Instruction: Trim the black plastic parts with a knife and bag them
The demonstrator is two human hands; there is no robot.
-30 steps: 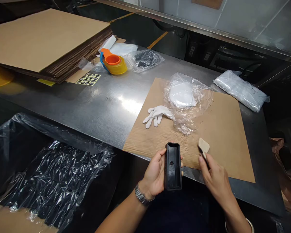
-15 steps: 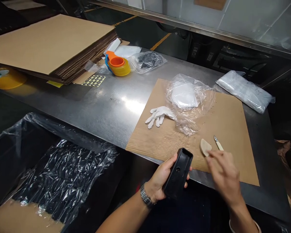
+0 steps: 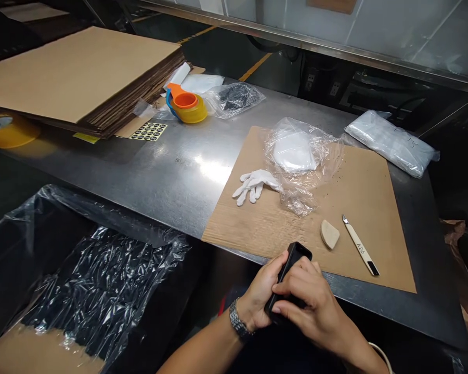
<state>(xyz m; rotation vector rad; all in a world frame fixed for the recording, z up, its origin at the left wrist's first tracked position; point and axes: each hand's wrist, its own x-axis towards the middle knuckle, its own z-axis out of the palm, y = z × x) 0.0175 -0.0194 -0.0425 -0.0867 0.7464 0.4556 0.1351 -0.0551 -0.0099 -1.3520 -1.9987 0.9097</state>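
Note:
My left hand point(image 3: 259, 291) is wrapped round a black rectangular hollow part point(image 3: 298, 252), tilted up with its open end away from me, just off the table's front edge. My right hand point(image 3: 310, 296) lies over the part, fingers bent and gripping its lower half. The fingers hide most of the part's face. Beyond them on the cardboard sheet point(image 3: 378, 208) rest a rounded beige block point(image 3: 329, 234) and a pale-handled knife point(image 3: 359, 245) marked A26. Farther left lies a white glove point(image 3: 255, 185), partly under a clear plastic bag point(image 3: 296, 195) of white sheets.
A stack of cardboard point(image 3: 81, 72), an orange tape dispenser point(image 3: 186, 104) and a dark-labelled sticker sheet point(image 3: 148, 132) are at the table's left. A wrapped white bundle point(image 3: 393, 143) sits at the back right. At lower left stands a plastic-lined box point(image 3: 47, 202) with bagged black pieces.
My right hand has moved left, away from the beige block, onto the black part in my left hand. The knife's whole handle now shows.

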